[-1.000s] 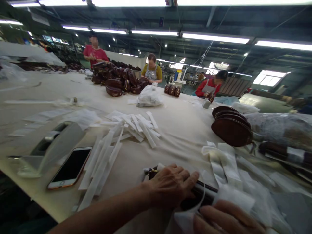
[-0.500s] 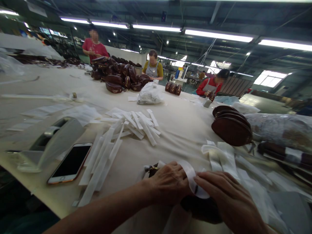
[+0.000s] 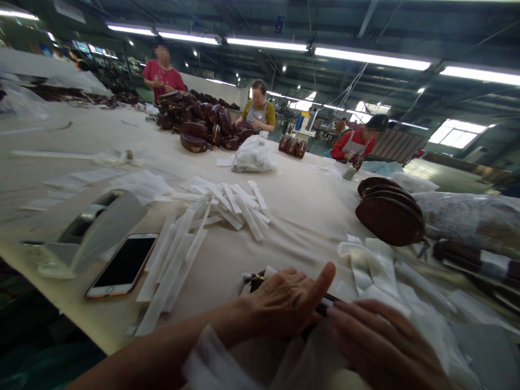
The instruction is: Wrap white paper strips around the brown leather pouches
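Note:
A dark brown bag, mostly hidden under my hands, lies at the table's near edge with a gold zipper pull at its left end. My left hand lies over the bag and grips it, its thumb sticking up and its other fingers largely out of sight. Close on the right, my right hand has its fingers together at the bag's dark edge; it is somewhat blurred. Sheer white material shows below my left forearm, smeared by motion.
White strips lie left of my hands beside a phone and a tape dispenser. More white strips and stacked brown bags are at right. Beyond a bag pile, several people work.
The white strip that curled between my hands is gone from there. My left thumb has lifted, and my right hand has shifted slightly down. The view has turned slightly left.

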Demonstrator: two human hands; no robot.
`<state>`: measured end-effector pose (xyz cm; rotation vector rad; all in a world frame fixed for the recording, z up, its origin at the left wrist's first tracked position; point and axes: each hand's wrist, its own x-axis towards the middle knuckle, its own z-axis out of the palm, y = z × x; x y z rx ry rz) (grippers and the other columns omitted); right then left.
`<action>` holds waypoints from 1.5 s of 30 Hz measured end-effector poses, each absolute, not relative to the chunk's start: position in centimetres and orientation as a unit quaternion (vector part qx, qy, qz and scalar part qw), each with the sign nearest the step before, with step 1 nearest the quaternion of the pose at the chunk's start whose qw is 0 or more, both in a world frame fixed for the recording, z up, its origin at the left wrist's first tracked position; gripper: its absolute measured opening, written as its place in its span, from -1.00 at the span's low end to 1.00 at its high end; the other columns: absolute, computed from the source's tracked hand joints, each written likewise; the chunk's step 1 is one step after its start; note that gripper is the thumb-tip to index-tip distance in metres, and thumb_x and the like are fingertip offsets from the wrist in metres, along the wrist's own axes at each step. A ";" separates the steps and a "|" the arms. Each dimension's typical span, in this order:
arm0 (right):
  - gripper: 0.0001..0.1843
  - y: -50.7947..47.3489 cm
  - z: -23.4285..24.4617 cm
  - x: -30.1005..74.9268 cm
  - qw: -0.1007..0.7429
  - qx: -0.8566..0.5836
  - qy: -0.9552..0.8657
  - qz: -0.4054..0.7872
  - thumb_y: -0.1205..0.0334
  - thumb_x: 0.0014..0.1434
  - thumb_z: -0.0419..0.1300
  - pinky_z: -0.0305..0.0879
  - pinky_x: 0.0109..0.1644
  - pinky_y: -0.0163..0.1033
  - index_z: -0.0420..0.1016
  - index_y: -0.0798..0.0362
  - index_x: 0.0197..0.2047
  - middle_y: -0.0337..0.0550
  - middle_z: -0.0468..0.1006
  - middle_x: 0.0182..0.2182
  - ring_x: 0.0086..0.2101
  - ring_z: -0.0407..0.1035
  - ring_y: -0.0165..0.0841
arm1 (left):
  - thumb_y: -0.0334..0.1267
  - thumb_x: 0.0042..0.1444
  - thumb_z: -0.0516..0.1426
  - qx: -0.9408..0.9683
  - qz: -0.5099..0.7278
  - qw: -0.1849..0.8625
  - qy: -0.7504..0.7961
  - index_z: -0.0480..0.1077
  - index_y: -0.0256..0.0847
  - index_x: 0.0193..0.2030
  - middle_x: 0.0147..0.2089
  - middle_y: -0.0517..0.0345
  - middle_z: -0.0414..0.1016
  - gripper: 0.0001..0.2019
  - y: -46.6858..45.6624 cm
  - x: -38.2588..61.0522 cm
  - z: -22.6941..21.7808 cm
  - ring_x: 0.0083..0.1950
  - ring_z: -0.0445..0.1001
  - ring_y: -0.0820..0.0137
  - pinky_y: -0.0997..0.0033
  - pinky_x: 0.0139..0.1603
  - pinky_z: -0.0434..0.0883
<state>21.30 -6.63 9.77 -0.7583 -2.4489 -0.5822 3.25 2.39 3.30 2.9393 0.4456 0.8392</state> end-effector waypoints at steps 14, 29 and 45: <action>-0.79 0.1 8.3 24.8 0.269 -0.364 -0.891 -0.041 0.25 0.27 0.06 0.35 -0.08 -0.20 0.51 -0.05 -0.13 -0.14 0.60 -0.18 -0.14 0.45 -0.33 | -0.25 0.28 -0.03 0.964 0.232 -0.039 0.122 -0.19 -0.19 0.34 -0.22 0.12 0.39 -0.44 2.2 2.5 4.5 -0.29 0.36 0.32 0.31 -0.26 0.26; -0.79 1.6 2.0 26.0 0.347 -0.527 -0.624 0.460 0.17 -0.01 0.30 0.35 0.01 -0.16 0.63 -0.02 -0.25 -0.13 0.64 -0.25 -0.18 0.49 -0.25 | -0.20 0.23 0.03 0.966 0.212 -0.037 0.140 0.14 -0.19 0.21 -0.13 0.03 0.43 -0.59 1.9 2.8 5.0 -0.25 0.43 0.29 0.30 -0.23 0.33; -0.58 0.3 -0.9 26.3 0.287 -0.519 -0.643 0.485 -0.08 0.11 0.20 0.41 -0.33 -0.23 0.54 0.16 -0.28 -0.18 0.57 -0.41 -0.43 0.45 -0.38 | -0.36 0.10 0.12 0.976 0.154 0.122 0.098 0.27 -0.18 0.16 -0.02 0.05 0.49 -0.55 3.9 2.8 5.7 -0.09 0.45 0.30 0.34 -0.04 0.35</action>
